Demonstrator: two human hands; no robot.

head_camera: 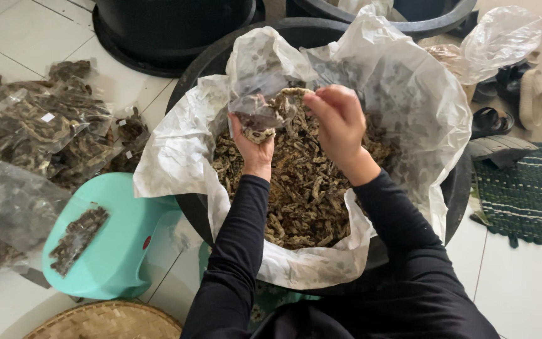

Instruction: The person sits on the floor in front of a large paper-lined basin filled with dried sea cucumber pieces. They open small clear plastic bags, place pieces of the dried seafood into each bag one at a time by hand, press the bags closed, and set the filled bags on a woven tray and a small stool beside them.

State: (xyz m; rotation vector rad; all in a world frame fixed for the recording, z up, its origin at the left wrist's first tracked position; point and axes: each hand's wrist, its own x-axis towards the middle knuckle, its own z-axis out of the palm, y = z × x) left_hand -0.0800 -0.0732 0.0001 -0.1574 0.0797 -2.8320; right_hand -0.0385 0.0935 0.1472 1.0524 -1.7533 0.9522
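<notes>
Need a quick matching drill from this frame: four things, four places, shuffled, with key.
1. small clear bag
2. filled packet
3. woven tray
4. green rug

A. on the teal stool
B. right edge, on the floor
C. held in the left hand over the lined tub
D. bottom edge, beside the stool

Pairs: 1-C, 2-A, 3-D, 4-B

Lined tub (453, 188) central; stool (120, 251) left of it, packets (39, 132) beyond stool, mat (522, 194) right, basket (108, 321) near-left.
</notes>
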